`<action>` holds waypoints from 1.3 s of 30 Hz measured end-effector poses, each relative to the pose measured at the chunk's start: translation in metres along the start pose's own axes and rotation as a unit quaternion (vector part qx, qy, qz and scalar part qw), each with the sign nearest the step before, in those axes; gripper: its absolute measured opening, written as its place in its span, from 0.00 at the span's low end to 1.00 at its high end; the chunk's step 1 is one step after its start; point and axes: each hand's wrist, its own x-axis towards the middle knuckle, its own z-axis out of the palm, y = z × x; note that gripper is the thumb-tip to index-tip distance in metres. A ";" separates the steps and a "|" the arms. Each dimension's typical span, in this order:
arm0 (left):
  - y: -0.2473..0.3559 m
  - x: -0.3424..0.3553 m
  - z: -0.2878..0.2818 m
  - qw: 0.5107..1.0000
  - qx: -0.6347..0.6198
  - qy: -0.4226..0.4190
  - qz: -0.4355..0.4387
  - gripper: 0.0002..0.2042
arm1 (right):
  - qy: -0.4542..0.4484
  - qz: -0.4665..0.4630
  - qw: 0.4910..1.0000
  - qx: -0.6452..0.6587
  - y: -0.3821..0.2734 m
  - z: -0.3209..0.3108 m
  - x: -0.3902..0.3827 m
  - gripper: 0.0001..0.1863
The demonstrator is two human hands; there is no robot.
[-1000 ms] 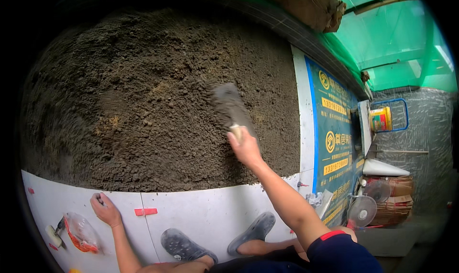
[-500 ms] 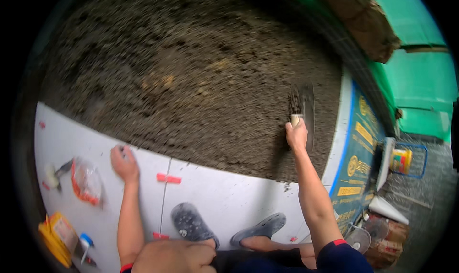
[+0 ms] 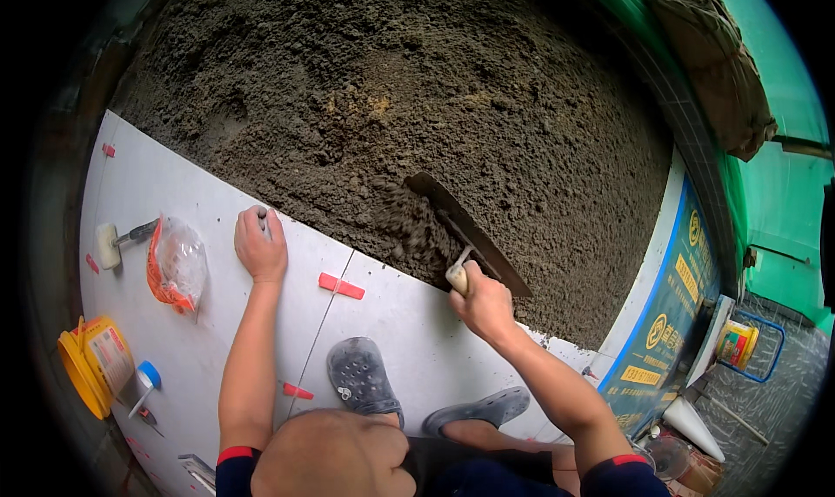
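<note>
My right hand (image 3: 485,304) grips the pale handle of a plastering trowel (image 3: 478,240). Its long dark blade is tilted in the grey-brown, crumbly mortar (image 3: 513,140), just beyond the tile edge. Some mortar beside the blade is blurred by motion. On the border of the pale tile floor (image 3: 409,310), my left hand (image 3: 261,249) rests with curled fingers around a small dark thing, mostly hidden. Near that hand lies a clear plastic bag (image 3: 181,258) with orange printing. A red tile wedge (image 3: 341,286) sits over the joint between two tiles.
Left of the bag lies a white-headed mallet (image 3: 109,246). A yellow bucket (image 3: 96,365) and a blue-capped tool (image 3: 149,375) are at lower left. My feet in grey clogs (image 3: 364,377) stand on the tiles. A printed blue sheet (image 3: 665,323) and green sheeting (image 3: 787,266) border the right.
My right hand has swept the trowel left and nearer, turning its blade diagonal and pushing up loose mortar. My left hand stays at the tile edge while the whole view has shifted.
</note>
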 end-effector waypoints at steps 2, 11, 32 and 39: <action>-0.002 -0.001 -0.001 1.000 0.003 -0.004 -0.003 0.07 | 0.021 -0.011 1.000 0.008 0.012 -0.012 -0.006 0.18; -0.005 -0.002 -0.002 1.000 0.006 0.001 -0.006 0.07 | -0.113 -0.032 0.990 0.079 0.073 -0.069 -0.025 0.18; 0.002 0.005 -0.001 0.999 0.018 -0.008 -0.028 0.07 | 0.194 -0.070 0.968 -0.144 -0.059 -0.086 0.201 0.17; 0.000 0.006 0.002 0.999 0.028 -0.004 -0.029 0.07 | 0.034 -0.132 0.986 -0.093 -0.113 -0.015 0.135 0.16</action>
